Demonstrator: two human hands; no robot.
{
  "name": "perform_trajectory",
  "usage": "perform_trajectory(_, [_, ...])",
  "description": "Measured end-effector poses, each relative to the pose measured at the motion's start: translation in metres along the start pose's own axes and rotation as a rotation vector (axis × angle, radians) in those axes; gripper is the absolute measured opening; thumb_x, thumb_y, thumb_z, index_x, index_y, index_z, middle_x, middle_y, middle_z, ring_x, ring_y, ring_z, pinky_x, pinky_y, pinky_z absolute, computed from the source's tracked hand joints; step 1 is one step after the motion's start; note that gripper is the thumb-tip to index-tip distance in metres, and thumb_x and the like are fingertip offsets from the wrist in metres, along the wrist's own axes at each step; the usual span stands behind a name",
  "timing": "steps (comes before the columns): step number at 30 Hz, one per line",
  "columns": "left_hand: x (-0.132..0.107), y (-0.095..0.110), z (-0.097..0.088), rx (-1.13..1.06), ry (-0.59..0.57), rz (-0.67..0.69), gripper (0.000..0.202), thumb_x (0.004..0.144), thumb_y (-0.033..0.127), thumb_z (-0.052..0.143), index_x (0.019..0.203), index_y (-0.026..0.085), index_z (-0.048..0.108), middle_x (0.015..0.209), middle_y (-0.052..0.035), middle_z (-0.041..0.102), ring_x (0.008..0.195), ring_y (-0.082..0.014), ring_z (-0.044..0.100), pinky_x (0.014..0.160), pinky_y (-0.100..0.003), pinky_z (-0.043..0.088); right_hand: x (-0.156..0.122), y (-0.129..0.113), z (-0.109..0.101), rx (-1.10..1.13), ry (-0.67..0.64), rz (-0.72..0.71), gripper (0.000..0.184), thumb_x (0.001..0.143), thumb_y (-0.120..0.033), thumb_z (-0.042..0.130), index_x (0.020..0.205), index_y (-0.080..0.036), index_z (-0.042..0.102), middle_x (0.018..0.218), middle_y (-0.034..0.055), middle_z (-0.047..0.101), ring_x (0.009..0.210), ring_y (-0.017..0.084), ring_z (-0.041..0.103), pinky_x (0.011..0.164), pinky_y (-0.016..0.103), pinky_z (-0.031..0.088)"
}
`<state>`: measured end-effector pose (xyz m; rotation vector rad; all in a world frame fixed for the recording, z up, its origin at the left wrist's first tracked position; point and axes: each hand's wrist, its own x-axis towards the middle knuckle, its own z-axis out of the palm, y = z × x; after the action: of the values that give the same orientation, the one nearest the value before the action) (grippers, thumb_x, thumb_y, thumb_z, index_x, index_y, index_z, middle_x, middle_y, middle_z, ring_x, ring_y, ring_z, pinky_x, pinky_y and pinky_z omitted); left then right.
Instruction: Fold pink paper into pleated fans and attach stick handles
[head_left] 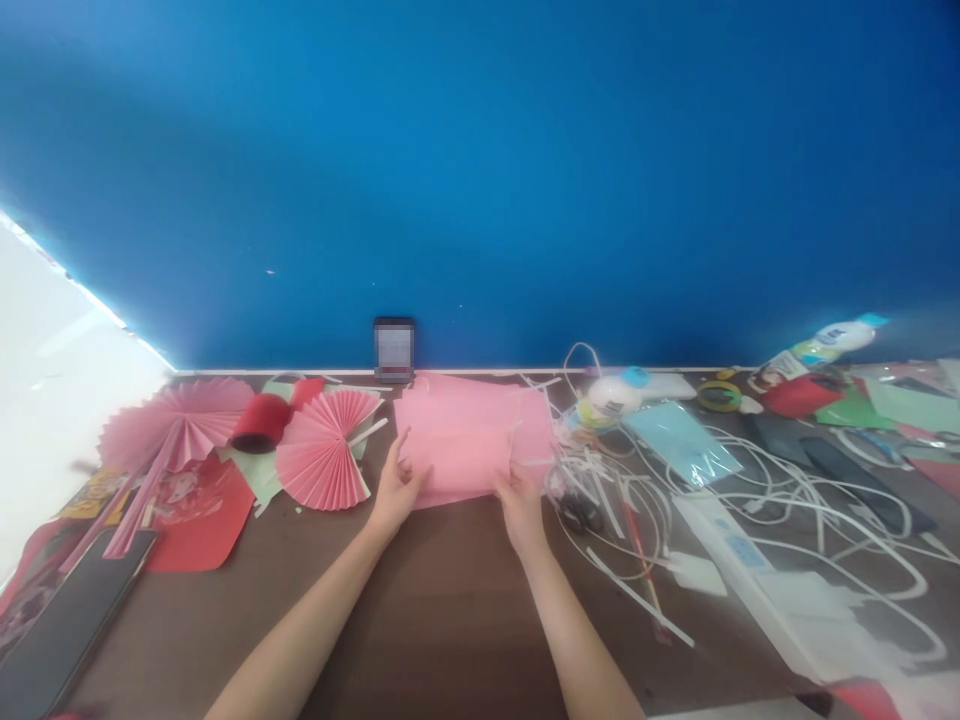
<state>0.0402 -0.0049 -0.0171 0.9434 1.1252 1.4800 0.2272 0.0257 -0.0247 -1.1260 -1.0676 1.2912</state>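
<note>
A sheet of pink paper [459,462] is held by its two sides, over more pink paper [480,402] lying flat on the dark table. At the left edge of the sheet, my left hand [396,487] pinches it between thumb and fingers. Opposite, my right hand [520,507] grips the lower right corner. Left of my hands lies a pleated pink paper fan [328,455], with a second, larger pleated fan [184,425] beyond it. Close to my right hand are scissors [581,512], partly lost among white strips.
A red roll [262,422], a red paper piece [199,515] and a dark phone [71,610] occupy the left. Rightward lie glue bottles [613,395], a blue packet [682,440], tangled white cables [847,560] and a power strip [739,560]. A small framed device [394,350] leans against the blue wall.
</note>
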Motion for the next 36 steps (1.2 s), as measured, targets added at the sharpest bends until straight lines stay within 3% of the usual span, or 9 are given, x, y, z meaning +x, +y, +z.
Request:
perform_trajectory(5, [0.002,-0.001,-0.001,-0.01,-0.048,-0.045,0.051,0.071,0.032,0.065,0.116,0.016,0.048,0.094,-0.0078,0.064,0.084,-0.0153,0.059,0.077,-0.026,0.045,-0.002,-0.005,0.0,-0.141,0.151,-0.033,0.027,0.07,-0.041,0.062,0.078,-0.015,0.063,0.079,0.0034,0.065,0.078,0.019,0.057,0.072,0.03,0.044])
perform_trajectory(10, [0.003,-0.002,-0.003,0.023,-0.04,-0.015,0.024,0.078,0.035,0.057,0.091,0.015,0.058,0.08,-0.0037,0.063,0.075,-0.0128,0.057,0.074,-0.024,0.043,-0.002,-0.006,0.002,-0.137,0.147,-0.027,0.027,0.069,-0.041,0.063,0.075,-0.014,0.061,0.073,0.0017,0.062,0.072,0.017,0.054,0.069,0.028,0.042])
perform_trajectory(15, [0.003,-0.003,-0.004,0.055,-0.027,-0.04,0.026,0.077,0.038,0.056,0.089,0.015,0.058,0.075,-0.0022,0.06,0.07,-0.0123,0.054,0.07,-0.023,0.042,-0.003,-0.006,0.003,-0.133,0.163,-0.025,0.026,0.068,-0.04,0.063,0.076,-0.015,0.061,0.073,0.0015,0.062,0.072,0.017,0.054,0.068,0.028,0.042])
perform_trajectory(22, [0.001,0.006,-0.005,0.121,0.049,-0.045,0.032,0.08,0.043,0.051,0.094,0.016,0.061,0.093,-0.0051,0.06,0.083,-0.0153,0.053,0.071,-0.022,0.04,-0.001,-0.009,-0.004,-0.192,0.082,-0.023,0.025,0.07,-0.041,0.061,0.065,-0.017,0.059,0.061,-0.0004,0.057,0.061,0.016,0.051,0.054,0.025,0.039])
perform_trajectory(28, [0.002,0.008,-0.007,0.255,-0.009,-0.041,0.037,0.08,0.047,0.047,0.067,0.013,0.058,0.064,-0.0008,0.053,0.064,-0.0132,0.047,0.06,-0.022,0.037,0.0,-0.011,-0.002,-0.042,0.039,0.009,0.027,0.071,-0.042,0.061,0.079,-0.017,0.062,0.058,-0.0017,0.057,0.052,0.013,0.05,0.044,0.023,0.036])
perform_trajectory(31, [0.003,0.006,-0.007,0.287,0.085,0.026,0.037,0.081,0.046,0.045,0.068,0.014,0.055,0.065,0.0001,0.05,0.064,-0.0121,0.044,0.059,-0.022,0.035,-0.002,-0.009,0.002,0.082,0.0,0.057,0.026,0.072,-0.044,0.06,0.075,-0.018,0.059,0.05,-0.0038,0.053,0.043,0.011,0.047,0.04,0.022,0.034])
perform_trajectory(36, [0.004,0.003,-0.008,0.185,0.133,-0.001,0.038,0.082,0.046,0.045,0.066,0.013,0.056,0.062,0.0002,0.05,0.06,-0.0112,0.043,0.057,-0.022,0.035,-0.002,-0.007,0.002,-0.025,0.018,0.043,0.026,0.068,-0.04,0.067,0.064,-0.016,0.058,0.045,-0.0023,0.054,0.041,0.011,0.048,0.041,0.023,0.036])
